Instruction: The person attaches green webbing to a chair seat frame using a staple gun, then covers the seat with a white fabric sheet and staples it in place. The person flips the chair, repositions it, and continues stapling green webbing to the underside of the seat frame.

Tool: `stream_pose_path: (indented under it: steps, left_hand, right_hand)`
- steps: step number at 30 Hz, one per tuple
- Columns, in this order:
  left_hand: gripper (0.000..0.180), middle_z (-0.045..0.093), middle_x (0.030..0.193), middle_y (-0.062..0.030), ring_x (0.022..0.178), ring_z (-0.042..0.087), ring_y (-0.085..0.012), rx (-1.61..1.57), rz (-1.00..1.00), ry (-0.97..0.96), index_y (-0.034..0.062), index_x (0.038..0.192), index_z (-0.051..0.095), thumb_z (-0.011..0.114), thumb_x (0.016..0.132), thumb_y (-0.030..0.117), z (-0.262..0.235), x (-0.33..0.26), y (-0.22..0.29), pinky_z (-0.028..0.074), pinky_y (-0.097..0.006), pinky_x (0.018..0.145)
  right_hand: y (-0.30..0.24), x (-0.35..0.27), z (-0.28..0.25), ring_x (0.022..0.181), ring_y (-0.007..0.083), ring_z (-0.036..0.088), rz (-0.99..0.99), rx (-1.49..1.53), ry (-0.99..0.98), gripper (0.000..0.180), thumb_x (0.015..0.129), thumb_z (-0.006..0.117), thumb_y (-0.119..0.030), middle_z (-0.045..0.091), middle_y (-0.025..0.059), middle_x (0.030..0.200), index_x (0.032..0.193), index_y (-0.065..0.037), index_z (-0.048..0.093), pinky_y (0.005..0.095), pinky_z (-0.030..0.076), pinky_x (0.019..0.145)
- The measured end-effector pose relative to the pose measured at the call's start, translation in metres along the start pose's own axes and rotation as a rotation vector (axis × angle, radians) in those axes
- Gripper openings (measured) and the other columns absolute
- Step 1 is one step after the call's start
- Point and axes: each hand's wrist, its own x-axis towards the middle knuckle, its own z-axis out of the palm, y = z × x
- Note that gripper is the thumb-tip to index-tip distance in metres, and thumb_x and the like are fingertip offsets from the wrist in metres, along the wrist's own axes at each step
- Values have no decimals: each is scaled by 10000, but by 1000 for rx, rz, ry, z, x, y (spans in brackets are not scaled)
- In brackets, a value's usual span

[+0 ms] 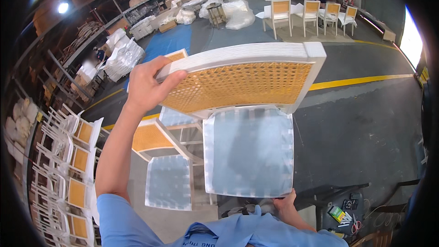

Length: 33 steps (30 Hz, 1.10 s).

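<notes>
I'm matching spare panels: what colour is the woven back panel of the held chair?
The woven back panel is golden yellow, best seen in the head view.

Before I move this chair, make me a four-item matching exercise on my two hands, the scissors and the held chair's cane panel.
1. Left hand
2. Right hand
3. Scissors
4. Cane panel

A. On a dark surface at lower right
B. Golden-tan
C. At the light-blue seat's near edge
D. Gripping the white top rail

Pairs: 1-D, 2-C, 3-A, 4-B
</notes>
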Motion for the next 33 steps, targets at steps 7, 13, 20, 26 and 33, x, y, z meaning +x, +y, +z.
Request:
stream_pose_path:
  steps: [7,13,20,26,33]
  left_hand:
    - [347,706,762,-71,675,642,-143,8,131,14,32,968,755,807,915,372,66,112,-128,497,-311,640]
    - [427,714,787,-114,710,666,-222,-63,72,-69,28,965,753,811,890,444,190,210,-254,514,-352,660]
    - [640,748,1135,-227,1113,692,-423,-39,-185,-278,12,1150,719,700,926,611,371,318,-415,537,-464,939]
    - [599,742,1109,-204,1122,681,-393,134,-272,-383,58,1119,723,609,978,629,473,377,-494,491,-552,965]
    - [569,713,1182,-198,1197,644,-384,223,-368,-362,77,1204,703,594,992,594,504,405,-534,467,-554,1024]
  right_hand:
    - [54,99,133,1470,414,410,-22,17,-22,659,1081,245,-563,402,136,1625,1591,-185,423,674,381,1154]
    - [61,222,227,1494,414,384,12,49,107,701,1075,232,-578,362,161,1649,1618,-159,378,692,345,1181]
    - [68,356,339,1523,413,343,90,-67,221,754,1059,247,-639,336,137,1677,1643,-171,336,678,320,1201]
    - [70,434,409,1525,404,341,87,-149,272,818,1023,259,-697,331,123,1686,1649,-176,326,670,332,1189]
    - [87,468,457,1385,438,493,214,-267,297,839,973,325,-736,485,148,1561,1577,-168,450,700,464,1030]
